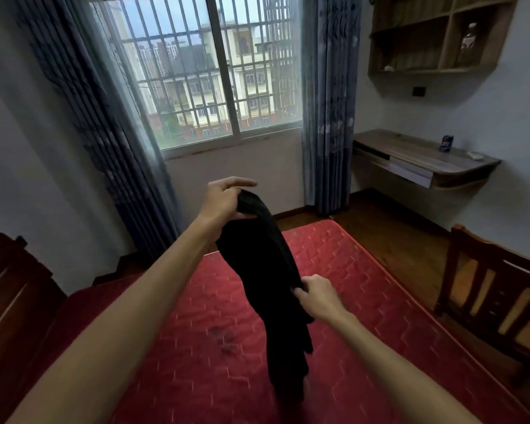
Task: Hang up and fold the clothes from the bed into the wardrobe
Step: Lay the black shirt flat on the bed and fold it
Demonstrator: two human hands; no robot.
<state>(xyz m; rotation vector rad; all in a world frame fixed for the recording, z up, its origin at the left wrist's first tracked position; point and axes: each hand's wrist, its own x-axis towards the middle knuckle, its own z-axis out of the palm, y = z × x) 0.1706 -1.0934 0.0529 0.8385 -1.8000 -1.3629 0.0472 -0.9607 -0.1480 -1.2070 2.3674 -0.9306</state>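
Note:
A black garment point(266, 264) hangs in the air over the red mattress point(349, 301), its lower end reaching down toward the quilted surface. My left hand point(224, 200) holds the garment's top end raised high, fingers curled round the bunched cloth. Lower and to the right, my right hand point(318, 296) pinches the garment's right edge about halfway down. No other clothes show on the bed, and the wardrobe is out of view.
A wooden chair point(496, 289) stands right of the bed. A wall-mounted desk point(423, 157) with a can point(446, 143) is at the right wall, under a wooden shelf unit point(435, 35). A barred window point(214, 71) with curtains faces me. A dark headboard point(13, 286) is at left.

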